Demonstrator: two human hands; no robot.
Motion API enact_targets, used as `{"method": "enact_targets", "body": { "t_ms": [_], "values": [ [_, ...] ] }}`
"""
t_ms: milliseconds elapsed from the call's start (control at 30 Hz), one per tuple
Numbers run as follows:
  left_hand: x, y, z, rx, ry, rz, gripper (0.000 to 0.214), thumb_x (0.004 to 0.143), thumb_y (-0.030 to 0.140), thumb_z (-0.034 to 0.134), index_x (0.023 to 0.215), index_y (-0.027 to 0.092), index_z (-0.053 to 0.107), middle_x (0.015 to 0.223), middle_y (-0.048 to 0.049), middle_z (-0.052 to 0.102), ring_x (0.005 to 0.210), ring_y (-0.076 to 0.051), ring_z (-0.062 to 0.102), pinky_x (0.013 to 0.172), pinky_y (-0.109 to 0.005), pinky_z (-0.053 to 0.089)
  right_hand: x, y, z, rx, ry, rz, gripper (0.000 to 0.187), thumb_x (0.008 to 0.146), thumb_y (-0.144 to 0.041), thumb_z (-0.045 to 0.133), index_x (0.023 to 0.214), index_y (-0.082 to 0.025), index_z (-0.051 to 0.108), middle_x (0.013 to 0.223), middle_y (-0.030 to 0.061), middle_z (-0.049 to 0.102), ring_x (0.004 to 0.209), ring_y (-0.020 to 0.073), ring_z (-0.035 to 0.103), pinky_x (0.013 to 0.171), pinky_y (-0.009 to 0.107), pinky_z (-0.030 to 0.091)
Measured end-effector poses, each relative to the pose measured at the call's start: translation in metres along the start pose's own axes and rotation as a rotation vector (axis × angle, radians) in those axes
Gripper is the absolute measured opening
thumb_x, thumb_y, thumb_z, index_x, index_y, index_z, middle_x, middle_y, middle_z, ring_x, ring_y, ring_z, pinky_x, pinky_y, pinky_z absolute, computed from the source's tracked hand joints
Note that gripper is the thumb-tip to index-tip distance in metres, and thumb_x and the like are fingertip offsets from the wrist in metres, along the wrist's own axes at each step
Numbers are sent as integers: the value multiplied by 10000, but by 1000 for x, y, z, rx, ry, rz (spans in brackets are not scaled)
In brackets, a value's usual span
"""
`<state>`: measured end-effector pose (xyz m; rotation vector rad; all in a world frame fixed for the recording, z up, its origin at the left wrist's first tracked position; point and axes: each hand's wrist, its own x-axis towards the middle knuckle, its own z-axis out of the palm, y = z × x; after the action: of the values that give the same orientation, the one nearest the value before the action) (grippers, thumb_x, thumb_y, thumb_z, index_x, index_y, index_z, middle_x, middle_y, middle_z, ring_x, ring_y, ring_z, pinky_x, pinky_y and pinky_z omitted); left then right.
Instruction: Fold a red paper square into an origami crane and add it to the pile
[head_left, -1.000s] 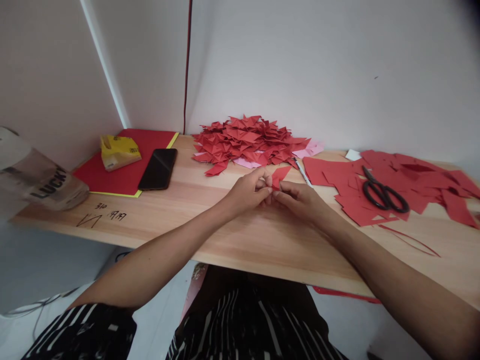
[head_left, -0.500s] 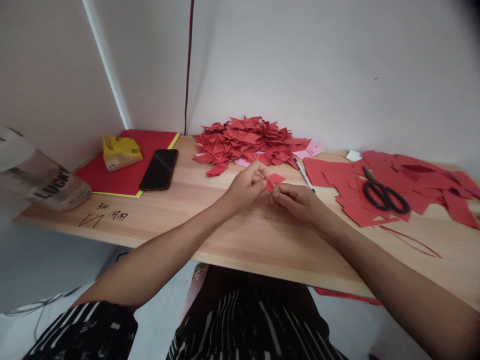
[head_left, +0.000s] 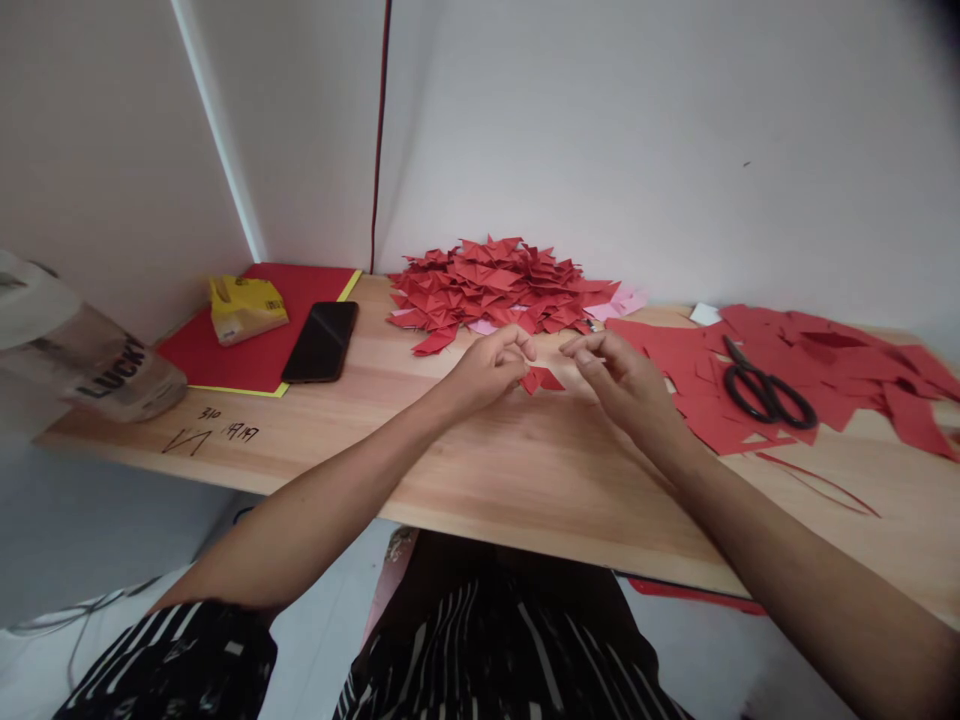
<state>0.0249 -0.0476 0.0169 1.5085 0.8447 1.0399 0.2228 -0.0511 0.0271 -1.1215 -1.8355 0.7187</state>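
My left hand (head_left: 487,368) pinches a small folded red paper piece (head_left: 541,380) just above the wooden table (head_left: 480,470), near its middle. My right hand (head_left: 622,378) hovers a little to the right of the piece, fingers loosely curled and apart, holding nothing. Behind the hands lies a heap of folded red paper pieces (head_left: 499,282) against the wall. Flat red paper cut-outs (head_left: 825,370) are spread to the right, with black scissors (head_left: 765,385) on top of them.
A black phone (head_left: 321,340) and a yellow packet (head_left: 246,307) lie on a red sheet (head_left: 247,345) at the left. A plastic bottle (head_left: 82,355) lies at the far left edge. A pen lies between the heap and the cut-outs.
My right hand has let go of the folded piece and moved off to the right. My left hand keeps the piece, lowered toward the table.
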Motion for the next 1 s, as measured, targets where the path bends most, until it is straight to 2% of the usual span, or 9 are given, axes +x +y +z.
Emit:
{"method": "enact_targets", "body": {
  "t_ms": [167, 267, 367, 433, 533, 600, 733, 900, 1000],
  "values": [
    [1, 0, 0, -59, -34, -37, 120, 767, 153, 543, 851, 187, 463, 490, 121, 332, 381, -37, 283, 429, -184, 219, 0, 12, 10, 22, -173, 76, 128, 852, -328, 572, 891, -206, 581, 823, 25, 624, 682, 146, 536, 621, 288, 414],
    [2, -4, -1, -9, 45, -29, 114, 790, 155, 533, 864, 194, 456, 501, 105, 391, 399, -51, 362, 451, -187, 274, -1, 15, 11, 110, -229, 168, 157, 834, -345, 598, 891, -200, 584, 697, -16, 574, 560, 109, 453, 535, 256, 345],
    [2, -7, -3, 62, 125, -25, 99, 825, 186, 527, 902, 197, 466, 550, 84, 437, 449, -63, 412, 485, -194, 312, -2, 11, 8, 225, -285, 258, 233, 833, -410, 610, 902, -188, 616, 655, -27, 549, 543, 100, 434, 516, 245, 318],
    [2, -6, -4, 140, 196, 21, 95, 831, 202, 536, 908, 192, 482, 640, 55, 491, 526, -69, 451, 536, -200, 350, -2, 7, 6, 262, -290, 296, 271, 836, -433, 609, 933, -181, 641, 651, -27, 548, 549, 99, 431, 519, 244, 312],
    [1, 0, -3, 349, 291, 170, 119, 803, 163, 537, 917, 185, 514, 853, -7, 581, 733, -104, 528, 665, -223, 410, -3, 6, 5, 293, -239, 331, 282, 832, -430, 621, 963, -184, 661, 700, -13, 589, 577, 103, 458, 539, 246, 329],
    [-1, 4, -2, 505, 277, 281, 199, 764, 97, 507, 941, 188, 525, 965, -34, 605, 865, -139, 545, 763, -257, 427, -2, 7, 5, 318, -189, 344, 265, 823, -419, 636, 953, -190, 664, 735, -6, 613, 590, 104, 476, 549, 247, 342],
    [-5, 4, 3, 826, 140, 476, 273, 742, 67, 515, 985, 190, 535, 1047, -53, 621, 1013, -202, 515, 919, -343, 371, 0, 13, 6, 387, -152, 351, 270, 808, -425, 655, 957, -200, 654, 703, -13, 600, 587, 110, 493, 549, 250, 360],
    [-7, -3, 6, 991, 121, 492, 108, 882, 176, 502, 972, 194, 560, 1028, -57, 641, 1007, -219, 511, 891, -349, 347, 0, 13, 8, 429, -170, 342, 290, 800, -456, 662, 947, -208, 632, 738, -7, 604, 592, 115, 501, 546, 257, 373],
    [-7, -2, 8, 1016, 130, 515, 128, 938, 230, 467, 927, 194, 589, 984, -57, 664, 992, -216, 533, 881, -345, 338, 0, 13, 10, 440, -177, 305, 272, 799, -442, 673, 939, -213, 630, 776, -8, 610, 630, 111, 512, 585, 255, 390]
  ]
}}
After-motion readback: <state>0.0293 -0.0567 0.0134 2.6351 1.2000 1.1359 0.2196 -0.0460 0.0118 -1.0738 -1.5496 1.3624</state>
